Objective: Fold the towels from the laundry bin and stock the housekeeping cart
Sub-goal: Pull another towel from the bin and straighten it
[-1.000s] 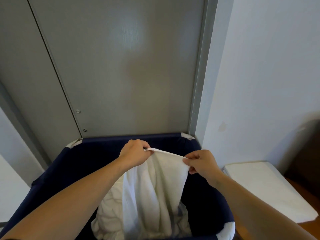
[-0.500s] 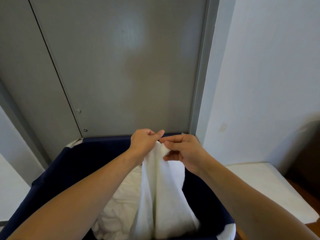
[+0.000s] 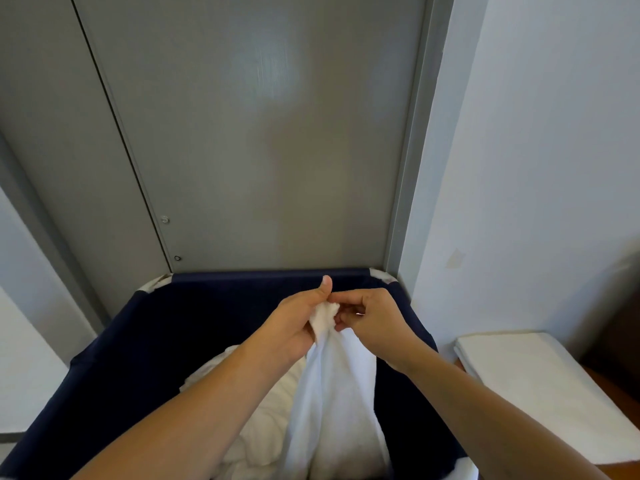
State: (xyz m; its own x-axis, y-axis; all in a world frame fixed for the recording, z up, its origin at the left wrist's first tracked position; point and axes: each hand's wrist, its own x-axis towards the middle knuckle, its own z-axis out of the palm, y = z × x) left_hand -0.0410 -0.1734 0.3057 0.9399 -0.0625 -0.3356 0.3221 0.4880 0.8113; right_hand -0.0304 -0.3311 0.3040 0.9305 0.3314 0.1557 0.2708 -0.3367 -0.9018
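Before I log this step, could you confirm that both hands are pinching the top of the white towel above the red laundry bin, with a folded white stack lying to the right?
Not quite: the laundry bin is navy blue, not red, as the head view shows. The rest holds: the left hand and right hand both pinch the top of the white towel above it, and a folded white stack lies to the right.

Towel (image 3: 332, 403) pinched btwn hands, over bin (image 3: 114, 368)

left hand (image 3: 294, 323) and right hand (image 3: 372, 318) meet, seemingly pinching.
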